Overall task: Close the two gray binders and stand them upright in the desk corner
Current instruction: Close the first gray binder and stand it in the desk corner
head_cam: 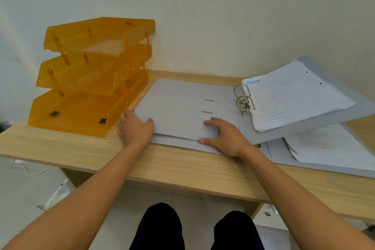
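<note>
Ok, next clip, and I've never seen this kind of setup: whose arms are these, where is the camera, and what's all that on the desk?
There is no machine here. The one picture comes from a wide-angle camera worn on a person's head, looking forward and down, so the two bare arms are the wearer's own. The dark shapes at the bottom are their legs.

On the wooden desk stand orange stacked trays at the left, against the wall. Beside them lie two gray binders, both open. The top binder overlaps the lower binder; its metal rings hold a stack of papers. More papers lie in the lower one.

The left hand grips the left edge of the top binder's cover. The right hand rests on that cover, thumb at its near edge. Nothing is lifted.
</note>
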